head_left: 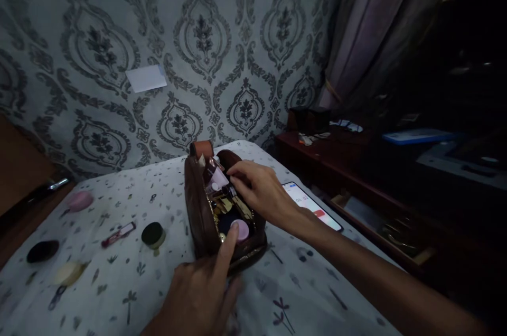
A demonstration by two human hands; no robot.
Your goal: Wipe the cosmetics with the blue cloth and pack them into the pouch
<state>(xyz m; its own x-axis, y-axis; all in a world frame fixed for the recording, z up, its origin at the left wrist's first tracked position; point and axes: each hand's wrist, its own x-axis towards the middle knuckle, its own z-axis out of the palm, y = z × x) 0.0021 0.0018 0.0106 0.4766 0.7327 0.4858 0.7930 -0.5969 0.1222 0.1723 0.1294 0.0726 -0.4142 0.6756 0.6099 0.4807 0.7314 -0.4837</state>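
A brown cosmetic bag [194, 214] stands unzipped on the bed, with a pink tube [219, 177], several gold-coloured items [225, 204] and a round pink container [241, 230] inside. My left hand [198, 288] is at the bag's near end, its index finger stretched out and touching the pink container. The left thumb is blurred by motion. Over the bag's far right side, my right hand [259, 188] has its thumb and fingers bent together at the rim, gripping the bag's wall. Part of the bag's contents is hidden under this hand.
Left of the bag lie a dark green-lidded jar [153, 235], a red-and-clear tube [119, 234], a pink round item [80, 201], a black oval item [43, 251] and a cream round item [69, 273]. A lit phone [311, 205] rests to the right, beside an open drawer [396, 241].
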